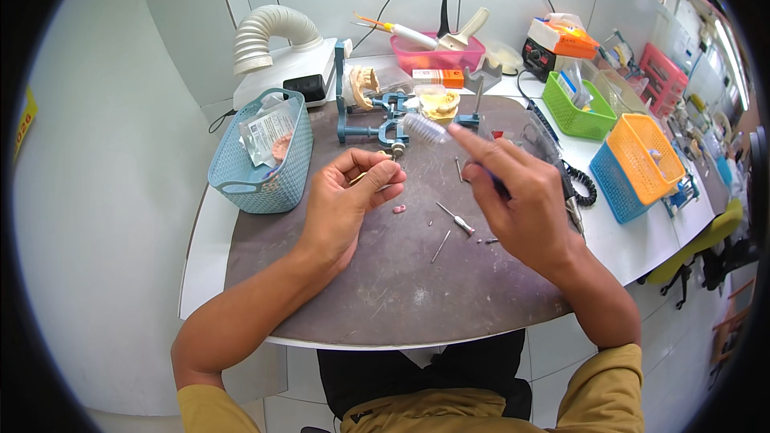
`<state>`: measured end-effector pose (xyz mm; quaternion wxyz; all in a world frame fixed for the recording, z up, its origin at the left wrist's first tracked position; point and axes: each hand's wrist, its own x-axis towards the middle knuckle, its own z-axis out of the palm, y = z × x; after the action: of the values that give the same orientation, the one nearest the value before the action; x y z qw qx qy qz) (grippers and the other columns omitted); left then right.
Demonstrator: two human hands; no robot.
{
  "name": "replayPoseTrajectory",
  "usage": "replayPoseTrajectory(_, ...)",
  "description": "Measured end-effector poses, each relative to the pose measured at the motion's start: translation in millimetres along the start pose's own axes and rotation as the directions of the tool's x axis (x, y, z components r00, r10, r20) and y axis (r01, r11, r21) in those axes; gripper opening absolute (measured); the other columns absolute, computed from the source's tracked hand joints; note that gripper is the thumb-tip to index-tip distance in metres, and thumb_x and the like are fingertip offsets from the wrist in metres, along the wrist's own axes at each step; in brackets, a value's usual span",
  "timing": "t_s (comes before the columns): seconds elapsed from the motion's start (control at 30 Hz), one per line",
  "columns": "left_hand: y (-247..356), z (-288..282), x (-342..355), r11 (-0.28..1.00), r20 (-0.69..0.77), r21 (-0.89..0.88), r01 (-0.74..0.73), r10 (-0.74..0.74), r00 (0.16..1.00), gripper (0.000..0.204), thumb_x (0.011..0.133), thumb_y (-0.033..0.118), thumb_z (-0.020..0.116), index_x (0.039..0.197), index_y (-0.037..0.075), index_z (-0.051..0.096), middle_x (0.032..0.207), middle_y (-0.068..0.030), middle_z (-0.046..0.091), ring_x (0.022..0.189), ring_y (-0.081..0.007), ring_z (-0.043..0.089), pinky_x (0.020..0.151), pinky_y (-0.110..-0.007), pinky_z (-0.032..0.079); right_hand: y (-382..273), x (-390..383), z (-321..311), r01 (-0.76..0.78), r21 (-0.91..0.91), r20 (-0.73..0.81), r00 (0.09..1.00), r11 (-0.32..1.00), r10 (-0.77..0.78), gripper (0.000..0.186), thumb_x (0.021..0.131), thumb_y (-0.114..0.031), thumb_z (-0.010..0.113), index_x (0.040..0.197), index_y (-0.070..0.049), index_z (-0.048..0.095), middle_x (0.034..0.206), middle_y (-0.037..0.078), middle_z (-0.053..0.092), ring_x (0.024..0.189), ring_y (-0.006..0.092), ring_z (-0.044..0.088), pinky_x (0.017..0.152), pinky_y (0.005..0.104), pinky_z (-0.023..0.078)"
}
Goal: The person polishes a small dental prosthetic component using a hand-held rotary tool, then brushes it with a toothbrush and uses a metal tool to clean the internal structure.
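My left hand is closed in a pinch over the middle of the bench, gripping a small pale-yellow piece mostly covered by the fingers. To its right, my right hand grips a brush, index finger stretched along it. The brush's white bristles point left toward a blue articulator holding a cream dental cast; its handle is mostly hidden in my palm. Below the hands lie a small pink piece, a screwdriver-like tool and a thin metal bur.
A light-blue basket with plastic bags stands at left, beside a white suction hose. At the back is a pink bin of tools. Green and orange baskets line the right, near a black coiled cord.
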<state>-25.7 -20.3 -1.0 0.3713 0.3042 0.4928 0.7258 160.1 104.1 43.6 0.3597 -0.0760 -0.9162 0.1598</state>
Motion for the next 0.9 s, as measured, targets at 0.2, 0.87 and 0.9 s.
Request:
replayPoseTrajectory(0.2, -3, 4, 2, 1.0, -0.032, 0.016, 0.004, -0.003, 0.999, 0.01, 0.094, 0.01, 0.066, 0.1, 0.004, 0.061, 0.098, -0.0068, 0.066, 0.093, -0.0136, 0.065, 0.084, -0.027, 0.056, 10, -6, 3, 0.002, -0.088, 0.131, 0.991, 0.996, 0.01, 0.042, 0.086, -0.002, 0.062, 0.128, -0.003, 0.06, 0.084, 0.014, 0.063, 0.069, 0.0312, 0.065, 0.061, 0.0404, 0.051)
replayPoseTrajectory(0.87, -4, 12, 0, 0.97, 0.07, 0.227, -0.091, 0.077, 0.995, 0.026, 0.103, 0.029, 0.052, 0.088, 0.009, 0.056, 0.078, -0.0003, 0.055, 0.074, -0.0091, 0.059, 0.066, -0.026, 0.056, 20, 4, -37, -0.036, -0.407, 0.288, 0.943, 0.913, 0.166, 0.01, 0.079, -0.001, 0.062, 0.073, 0.001, 0.07, 0.069, 0.019, 0.066, 0.07, 0.0354, 0.069, 0.068, 0.0413, 0.055)
replayPoseTrajectory(0.9, -3, 13, 0, 0.972, 0.066, 0.217, -0.094, 0.081, 0.994, 0.023, 0.102, 0.027, 0.054, 0.091, 0.008, 0.057, 0.08, -0.0005, 0.057, 0.075, -0.0092, 0.06, 0.068, -0.027, 0.057, 27, -3, -34, -0.008, -0.469, 0.323, 0.929, 0.883, 0.18, 0.009, 0.078, 0.0, 0.062, 0.073, 0.001, 0.07, 0.07, 0.019, 0.066, 0.07, 0.0352, 0.069, 0.067, 0.0411, 0.055)
